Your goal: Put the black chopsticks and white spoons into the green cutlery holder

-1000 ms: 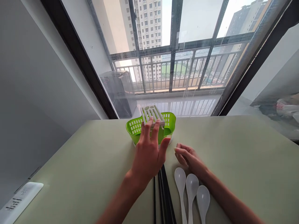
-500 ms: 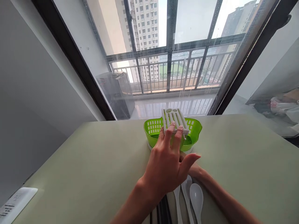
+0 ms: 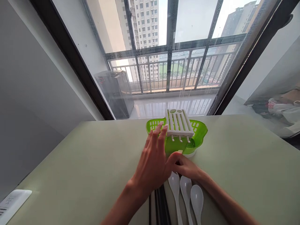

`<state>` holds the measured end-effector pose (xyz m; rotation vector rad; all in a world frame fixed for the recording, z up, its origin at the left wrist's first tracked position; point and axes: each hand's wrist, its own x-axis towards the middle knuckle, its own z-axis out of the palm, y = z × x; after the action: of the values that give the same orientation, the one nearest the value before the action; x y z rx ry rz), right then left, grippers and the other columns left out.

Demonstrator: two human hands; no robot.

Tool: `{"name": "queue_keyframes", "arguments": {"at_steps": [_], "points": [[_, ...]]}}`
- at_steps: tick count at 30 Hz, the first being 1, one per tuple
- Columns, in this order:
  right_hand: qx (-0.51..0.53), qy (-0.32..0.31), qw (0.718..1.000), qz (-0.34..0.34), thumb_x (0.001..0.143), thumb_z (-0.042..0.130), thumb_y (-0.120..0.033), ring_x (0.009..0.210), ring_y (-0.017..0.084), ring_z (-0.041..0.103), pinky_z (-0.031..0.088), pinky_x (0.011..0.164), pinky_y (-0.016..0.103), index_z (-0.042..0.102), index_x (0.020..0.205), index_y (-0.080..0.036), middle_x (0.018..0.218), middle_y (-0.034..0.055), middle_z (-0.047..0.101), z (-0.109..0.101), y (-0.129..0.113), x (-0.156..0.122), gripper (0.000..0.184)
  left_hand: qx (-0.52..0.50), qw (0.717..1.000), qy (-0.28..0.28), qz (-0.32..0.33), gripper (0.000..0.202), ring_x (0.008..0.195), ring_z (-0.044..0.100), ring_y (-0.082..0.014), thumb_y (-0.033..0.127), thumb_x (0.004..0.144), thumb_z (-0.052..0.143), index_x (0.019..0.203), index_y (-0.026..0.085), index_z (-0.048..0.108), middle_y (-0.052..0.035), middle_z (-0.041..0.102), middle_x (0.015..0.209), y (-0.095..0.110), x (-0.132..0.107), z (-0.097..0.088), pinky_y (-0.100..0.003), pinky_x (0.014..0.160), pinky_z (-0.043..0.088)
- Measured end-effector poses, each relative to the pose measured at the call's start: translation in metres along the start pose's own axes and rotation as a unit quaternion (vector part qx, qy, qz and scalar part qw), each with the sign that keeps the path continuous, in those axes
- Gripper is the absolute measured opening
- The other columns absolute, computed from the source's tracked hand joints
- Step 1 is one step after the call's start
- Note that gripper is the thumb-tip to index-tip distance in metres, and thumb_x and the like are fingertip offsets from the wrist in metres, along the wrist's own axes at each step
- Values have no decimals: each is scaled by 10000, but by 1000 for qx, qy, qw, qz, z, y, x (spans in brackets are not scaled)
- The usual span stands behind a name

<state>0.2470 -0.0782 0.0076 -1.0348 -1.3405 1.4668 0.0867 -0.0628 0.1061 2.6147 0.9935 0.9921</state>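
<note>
A green drainer basket [image 3: 199,134] with pierced sides stands at the far part of the table, with a white slotted rack [image 3: 179,123] on top and small white hooks along its front edge. My left hand [image 3: 153,156] reaches over the basket's front left, fingers stretched out beside the rack and thumb pointing at the green front wall. My right hand [image 3: 188,167] is low in front of the basket, its fingers curled and partly hidden behind my left thumb; what they grip cannot be made out. Below the hands lie white spoons [image 3: 197,197] and black chopsticks [image 3: 161,206].
The pale green table [image 3: 93,162] ends at a glass door with dark frames. A white device [image 3: 16,200] lies at the left edge. Beyond the glass, a grey cabinet [image 3: 117,93] stands on the balcony.
My left hand has slid left off the rack's front, uncovering its hooks, and its thumb has drawn in. The basket and rack sit slightly further right in view. More of my right hand shows.
</note>
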Motion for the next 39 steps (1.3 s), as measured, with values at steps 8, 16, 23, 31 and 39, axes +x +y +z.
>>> {"name": "queue_keyframes", "arguments": {"at_steps": [8,16,23,31,39], "points": [[-53,-56,997,-3,842,640,-379,547,105,321,244,530,277,423,550,-224,547,-50,404,-1,-7,0,395,-17,999,29,11,446,1435,476,-277,412,1065,395,1454,197,356,-142,657,1351,-32,-18,1,-577,1210,360],[-65,-48,997,6,847,675,-464,537,106,321,254,519,274,436,543,-227,530,-49,428,-2,-5,0,454,-50,995,62,54,442,1442,425,-278,311,1045,408,1470,202,356,-167,535,1454,-48,-25,3,-543,1196,370],[-77,-38,996,20,852,644,-459,545,115,341,259,531,275,430,549,-232,534,-42,435,-2,-2,0,435,-115,972,136,-152,312,879,614,-186,379,1076,300,1180,208,540,-55,619,964,-94,-53,17,-352,841,509],[-80,-27,996,34,853,646,-481,558,117,349,260,543,279,442,570,-229,552,-44,429,-3,3,-2,430,-257,903,29,-344,389,522,348,-123,527,1023,411,986,192,605,85,378,572,-104,-50,16,-254,550,311],[-22,-6,996,89,850,640,-678,511,98,256,201,488,276,409,608,-241,537,-72,335,-6,-3,-5,551,-264,896,18,-356,421,506,358,-118,569,980,450,964,189,631,86,386,565,-106,-53,17,-246,539,312]]}}
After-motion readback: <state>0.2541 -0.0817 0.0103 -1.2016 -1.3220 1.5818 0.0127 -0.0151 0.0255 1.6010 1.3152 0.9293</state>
